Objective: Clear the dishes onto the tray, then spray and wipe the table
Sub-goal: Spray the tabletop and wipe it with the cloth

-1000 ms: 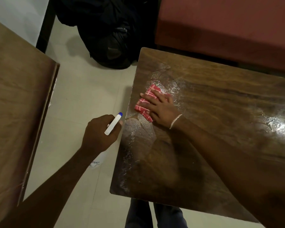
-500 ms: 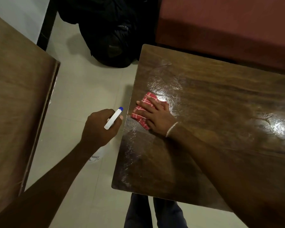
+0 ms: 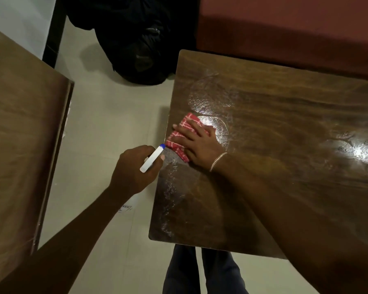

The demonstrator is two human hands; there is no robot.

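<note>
1. Your right hand point(image 3: 200, 145) is pressing flat, fingers spread, on the cloth point(image 3: 183, 132) at the left edge of the table point(image 3: 285, 124).
2. Your left hand point(image 3: 134, 168) is gripping the bottle point(image 3: 152, 159) just beside that edge, over the floor point(image 3: 115, 115).
3. A bag point(image 3: 136, 39) is lying beyond the far corner, a second table point(image 3: 19, 145) is standing left, and a seat point(image 3: 285, 28) is running behind.

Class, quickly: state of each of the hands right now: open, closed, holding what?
Left hand: closed around the spray bottle.
Right hand: open, pressing the red cloth on the table.
</note>
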